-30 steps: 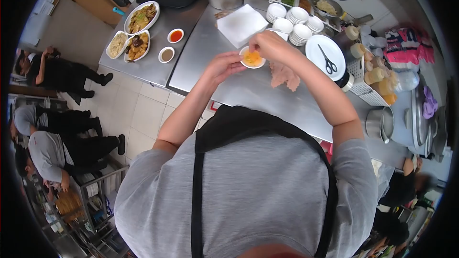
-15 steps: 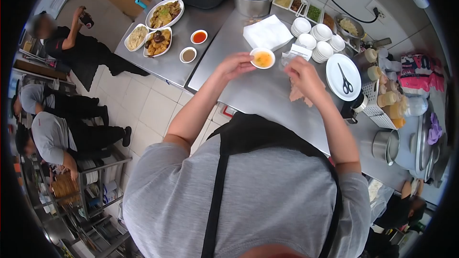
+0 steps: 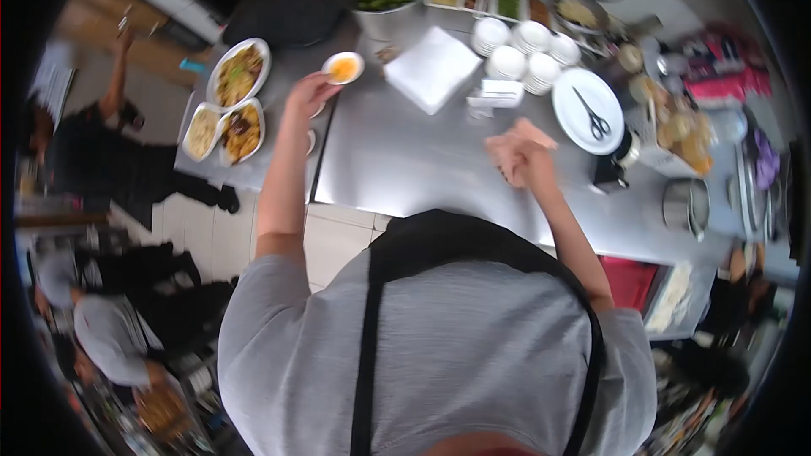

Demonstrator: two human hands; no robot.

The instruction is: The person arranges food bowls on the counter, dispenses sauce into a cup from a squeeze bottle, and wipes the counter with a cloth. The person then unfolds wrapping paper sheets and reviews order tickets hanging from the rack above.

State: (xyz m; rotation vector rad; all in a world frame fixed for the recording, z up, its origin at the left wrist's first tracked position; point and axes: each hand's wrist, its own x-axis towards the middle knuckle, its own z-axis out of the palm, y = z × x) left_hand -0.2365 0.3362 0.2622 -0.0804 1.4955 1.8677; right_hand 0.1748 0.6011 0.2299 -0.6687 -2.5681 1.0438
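My left hand (image 3: 309,93) is closed on the rim of a small white sauce dish (image 3: 355,74) with yellow-orange contents. It is held up near the seam between the counters, partly covering two other sauce dishes. To its left stand an oval plate of food (image 3: 241,74), a bowl of pale food (image 3: 201,133) and a bowl of browned chunks (image 3: 242,133). My right hand (image 3: 536,171), blurred, is closed on a crumpled pinkish-brown cloth (image 3: 509,149) over the steel counter. White paper sheets (image 3: 432,69) lie between my hands, farther back.
Stacked white dishes (image 3: 506,62), a plate with scissors (image 3: 590,114) and a bottle basket (image 3: 667,139) stand at right. Behind are a steel pot of green vegetables (image 3: 384,13), a black tray (image 3: 283,13) and ingredient containers (image 3: 509,2). Co-workers (image 3: 110,152) are at left.
My left hand has carried the sauce dish leftward toward the food plates. My right hand has left the small clear plastic item by the papers and come down onto the cloth. The view has shifted.
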